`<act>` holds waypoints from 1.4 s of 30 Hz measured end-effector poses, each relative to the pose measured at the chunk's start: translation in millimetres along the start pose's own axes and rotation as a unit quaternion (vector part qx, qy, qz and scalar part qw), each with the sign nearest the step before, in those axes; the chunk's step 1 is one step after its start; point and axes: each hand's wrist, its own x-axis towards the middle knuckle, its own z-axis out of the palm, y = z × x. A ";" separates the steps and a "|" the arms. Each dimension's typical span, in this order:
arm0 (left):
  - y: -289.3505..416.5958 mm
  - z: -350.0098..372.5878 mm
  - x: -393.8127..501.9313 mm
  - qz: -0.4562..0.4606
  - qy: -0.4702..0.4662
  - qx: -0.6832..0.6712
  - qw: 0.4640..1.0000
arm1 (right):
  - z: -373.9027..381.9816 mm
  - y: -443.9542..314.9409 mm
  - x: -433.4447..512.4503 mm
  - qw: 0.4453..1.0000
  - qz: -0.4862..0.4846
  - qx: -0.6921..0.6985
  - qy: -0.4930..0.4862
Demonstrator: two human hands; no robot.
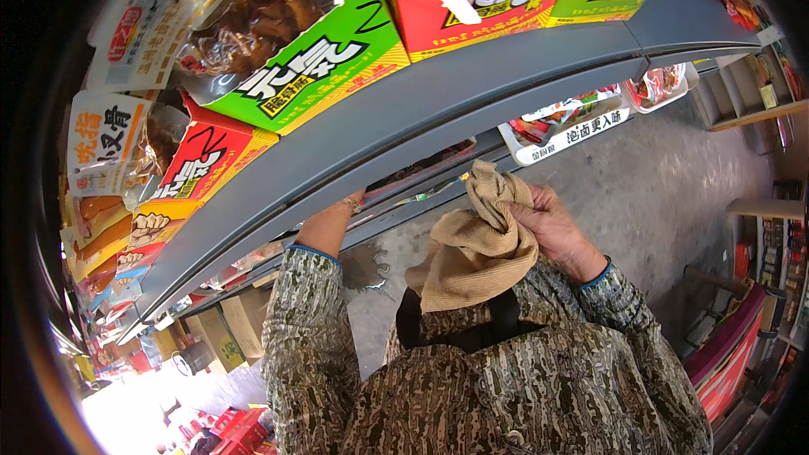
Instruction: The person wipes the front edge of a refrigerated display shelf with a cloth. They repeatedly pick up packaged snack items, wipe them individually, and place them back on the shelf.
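My right hand (pixel 559 227) grips a crumpled tan cloth (pixel 480 246) that hangs in front of my chest. Most of my left hand is hidden beneath the edge of a grey metal shelf (pixel 442 88); only its wrist (pixel 352 201) and part of the forearm show. Close to the wrist, a dark-filled tray (pixel 420 167) sits on the lower level. On the shelf above stand open display boxes of packed snacks, among them a green box (pixel 303 76) and a red box (pixel 480 6).
A white plastic tray (pixel 569 133) of packets juts from the lower level at the right. The concrete floor (pixel 632 202) has a dark wet patch (pixel 370 268). Cardboard boxes (pixel 221 335) stand at the lower left, and stocked shelves (pixel 771 253) line the far right.
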 end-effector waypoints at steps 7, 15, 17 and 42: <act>-0.4 -15.2 2.9 0.036 -0.048 0.043 0.997 | -2.0 -4.4 -6.7 1.000 0.004 0.006 0.007; 21.9 -44.1 -21.0 0.211 0.099 0.096 0.968 | 2.3 -9.6 -0.5 0.999 -0.033 -0.011 0.012; 33.7 -48.3 -34.7 0.208 0.119 -0.011 0.971 | 6.4 -14.6 3.2 0.998 -0.052 -0.023 0.037; 68.3 -76.3 -106.6 -0.108 0.139 -0.238 0.955 | 37.2 -19.9 120.8 0.579 -0.315 -0.741 0.129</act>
